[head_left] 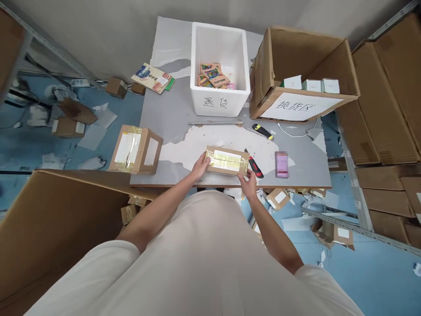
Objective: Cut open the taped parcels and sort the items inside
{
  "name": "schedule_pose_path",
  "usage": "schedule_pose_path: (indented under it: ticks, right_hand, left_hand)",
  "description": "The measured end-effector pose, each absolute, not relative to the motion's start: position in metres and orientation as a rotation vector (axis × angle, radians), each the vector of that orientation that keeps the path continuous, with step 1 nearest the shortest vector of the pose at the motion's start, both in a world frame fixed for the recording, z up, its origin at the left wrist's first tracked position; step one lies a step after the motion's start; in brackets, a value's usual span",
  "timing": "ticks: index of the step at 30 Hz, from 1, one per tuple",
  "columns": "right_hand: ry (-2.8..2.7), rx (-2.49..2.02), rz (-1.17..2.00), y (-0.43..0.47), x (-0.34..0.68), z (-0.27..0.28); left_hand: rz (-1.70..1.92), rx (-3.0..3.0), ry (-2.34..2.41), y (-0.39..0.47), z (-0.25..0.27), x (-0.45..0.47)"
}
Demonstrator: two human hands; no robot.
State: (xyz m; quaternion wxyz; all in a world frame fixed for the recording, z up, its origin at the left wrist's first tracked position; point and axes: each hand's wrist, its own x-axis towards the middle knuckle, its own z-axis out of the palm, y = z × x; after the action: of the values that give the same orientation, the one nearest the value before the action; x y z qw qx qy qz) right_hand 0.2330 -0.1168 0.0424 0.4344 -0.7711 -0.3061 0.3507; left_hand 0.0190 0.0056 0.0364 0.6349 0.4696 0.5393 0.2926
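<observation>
A small taped cardboard box [226,160] with a white label is held between my two hands near the table's front edge. My left hand [200,167] grips its left end, fingers closed round the corner. At the lower right corner, my right hand [248,183] pinches the box. Just right of the box lies a red and black utility knife [255,166], close to my right hand. A yellow and black utility knife [263,131] rests farther back.
On the grey table [305,158] lies a phone-like pink object [281,164]. A taped carton [135,149] sits left. Behind stand a white foam box [219,100] with colourful packs and a large cardboard box [329,57] with small white boxes. Another big carton [66,237] flanks my left.
</observation>
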Motion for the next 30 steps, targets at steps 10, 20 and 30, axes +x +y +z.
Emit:
schedule_pose_path:
  ticks: [10,20,30]
  right_hand:
    - [-0.826,-1.805,1.130,-0.121,0.263,0.013]
    - [-0.870,-1.790,1.192,-0.110,0.271,-0.006]
    - [-1.237,-1.953,0.953,-0.076,0.274,0.020]
  left_hand:
    - [0.580,1.223,1.247,-0.021,0.017,-0.001]
    - [0.579,1.227,1.294,-0.017,-0.005,-0.006]
    - [0.562,1.462,1.536,-0.004,0.015,-0.002]
